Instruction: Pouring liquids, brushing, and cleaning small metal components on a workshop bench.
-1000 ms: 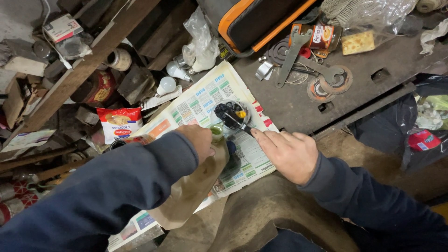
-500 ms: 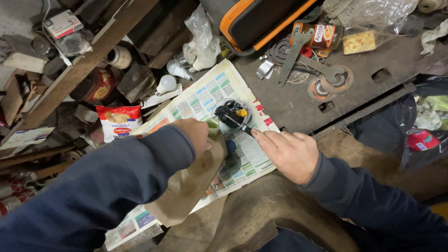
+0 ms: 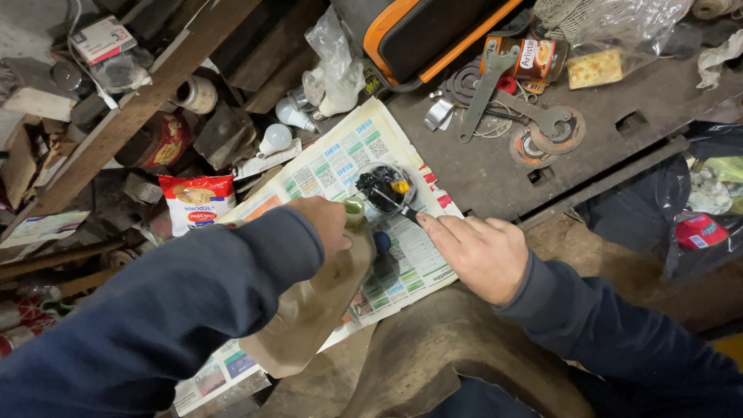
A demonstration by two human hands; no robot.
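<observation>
My left hand (image 3: 329, 224) grips the neck of a dirty tan plastic jug (image 3: 309, 310) and holds it tilted, its greenish spout (image 3: 354, 206) toward a small clear cup (image 3: 385, 188). The cup stands on a spread newspaper (image 3: 340, 159) and holds dark parts and a yellow piece. My right hand (image 3: 476, 251) rests on the paper just right of the cup, pinching a thin dark stick (image 3: 398, 207) that reaches into it. A small blue cap (image 3: 382, 242) lies on the paper between my hands.
Beyond the paper a dark metal bench (image 3: 619, 101) carries a flat wrench (image 3: 484, 89), round discs (image 3: 542, 143), a printed tin (image 3: 534, 56) and an orange-and-black case (image 3: 418, 31). Two light bulbs (image 3: 275, 139), a snack bag (image 3: 197, 200) and cluttered wooden shelves (image 3: 131, 108) lie to the left.
My left hand has brought the jug a little further toward the cup. My right hand stays beside the cup with the stick.
</observation>
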